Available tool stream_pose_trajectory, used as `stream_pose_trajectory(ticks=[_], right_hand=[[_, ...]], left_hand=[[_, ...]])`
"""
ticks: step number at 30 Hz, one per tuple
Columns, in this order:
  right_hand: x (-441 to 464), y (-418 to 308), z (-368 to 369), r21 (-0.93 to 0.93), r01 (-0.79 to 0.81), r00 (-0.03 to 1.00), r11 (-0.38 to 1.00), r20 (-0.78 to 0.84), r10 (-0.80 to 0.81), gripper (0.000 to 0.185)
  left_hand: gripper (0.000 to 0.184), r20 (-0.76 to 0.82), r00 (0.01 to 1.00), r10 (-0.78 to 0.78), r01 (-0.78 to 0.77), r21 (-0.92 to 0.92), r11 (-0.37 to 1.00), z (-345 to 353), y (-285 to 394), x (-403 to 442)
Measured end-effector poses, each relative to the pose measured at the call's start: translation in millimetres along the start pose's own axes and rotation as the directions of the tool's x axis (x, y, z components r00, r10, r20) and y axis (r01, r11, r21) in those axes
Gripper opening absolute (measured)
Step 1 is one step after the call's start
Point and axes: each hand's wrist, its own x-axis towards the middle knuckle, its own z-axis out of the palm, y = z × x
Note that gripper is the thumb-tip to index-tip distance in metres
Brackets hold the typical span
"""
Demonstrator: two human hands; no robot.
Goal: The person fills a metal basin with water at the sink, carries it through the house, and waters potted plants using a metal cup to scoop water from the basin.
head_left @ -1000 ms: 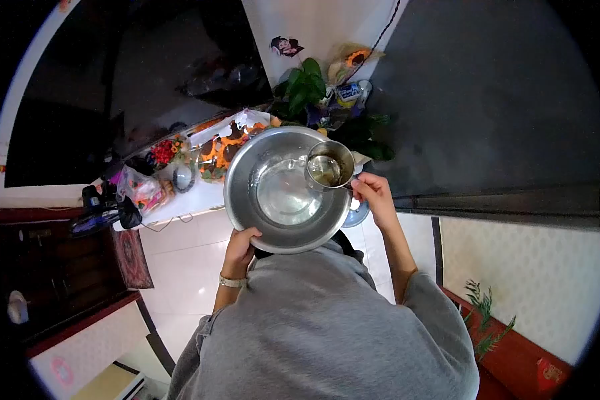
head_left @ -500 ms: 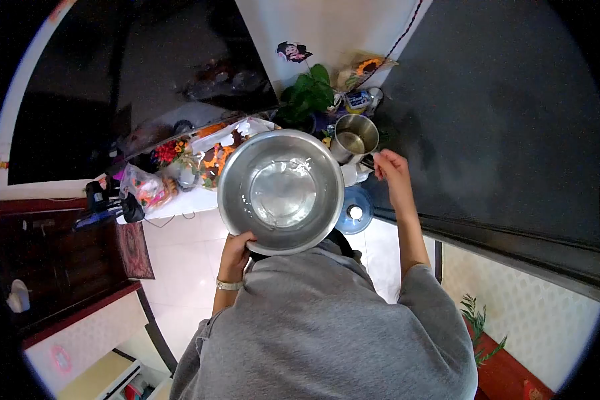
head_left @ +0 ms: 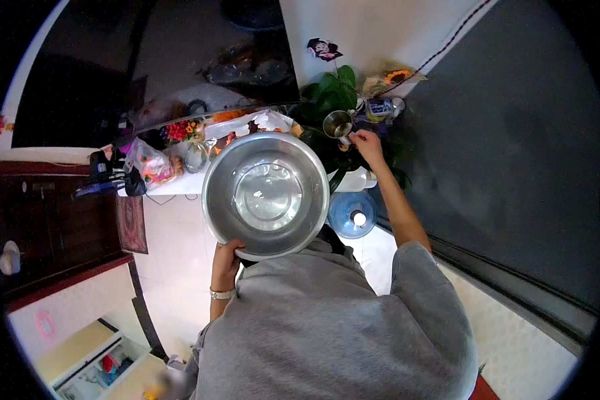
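Observation:
A large metal basin (head_left: 268,197) with clear liquid in its bottom is held up in front of my body. My left hand (head_left: 227,259) grips its near left rim, the thumb over the edge. Out to the right and farther forward, my right hand (head_left: 368,145) is closed on the handle of a small metal cup (head_left: 338,125). The cup is over the leaves of a green potted plant (head_left: 335,90), apart from the basin, and its inside shows toward me. Whether liquid leaves the cup cannot be seen.
A blue water bottle (head_left: 352,217) stands right of the basin. On the white table (head_left: 170,186) are a plastic bag (head_left: 155,167), red flowers (head_left: 181,130) and wrapped items. A large dark screen (head_left: 207,60) is behind them, and a dark grey panel (head_left: 513,147) fills the right side.
My right hand has carried the cup from above the basin, out to the right and then forward to the plant. The basin has shifted slightly left, still in my left hand.

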Motion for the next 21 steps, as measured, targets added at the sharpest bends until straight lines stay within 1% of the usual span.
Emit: stream_pose_trajectory(ticks=[2,5,8,9,12,13,14,16,19,21], right_hand=[[10.3,-1.9,7.6,-0.115,0.044,0.999,0.992,-0.008,-0.045,0.025],[28.4,9.0,16.3,-0.253,-0.021,0.999,0.967,0.025,0.028,0.025],[41.0,21.8,19.6,-0.347,0.008,1.0,0.938,-0.016,-0.015,0.026],[46.5,27.2,21.4,-0.353,-0.002,1.0,0.936,-0.025,-0.007,0.027],[57.0,37.8,27.2,-0.459,-0.017,1.0,0.888,-0.023,0.007,0.027],[59.9,37.3,27.7,-0.47,-0.076,0.996,0.88,0.012,0.093,0.027],[62.1,36.6,30.6,-0.501,-0.086,0.993,0.861,0.029,0.116,0.027],[68.7,35.7,37.0,-0.565,-0.099,0.985,0.819,0.062,0.162,0.027],[75.9,43.5,50.7,-0.588,-0.077,0.99,0.806,0.052,0.133,0.028],[82.9,44.1,58.9,-0.593,-0.128,0.98,0.795,0.048,0.194,0.029]], left_hand=[[0.023,-0.048,0.999,-0.006,0.006,-0.007,1.0,2.5,1.7,-5.6],[0.024,-0.108,0.991,0.082,-0.092,-0.084,0.992,12.5,2.4,-11.1],[0.024,-0.123,0.99,0.063,-0.077,-0.115,0.99,7.6,1.5,-12.7],[0.024,-0.114,0.992,0.051,-0.065,-0.131,0.989,1.5,-1.3,-11.0],[0.023,-0.094,0.995,0.018,-0.031,-0.145,0.989,-13.0,-8.4,-7.1],[0.023,-0.097,0.995,0.007,-0.019,-0.133,0.991,-12.7,-8.1,-7.9],[0.023,-0.1,0.995,-0.005,-0.008,-0.122,0.993,-11.4,-7.8,-8.4],[0.023,-0.132,0.991,-0.005,-0.009,-0.108,0.994,-1.3,0.3,-13.1],[0.025,-0.189,0.982,0.001,-0.026,-0.129,0.991,6.6,2.3,-17.1],[0.027,-0.207,0.978,0.014,-0.045,-0.146,0.988,4.5,2.5,-16.4]])
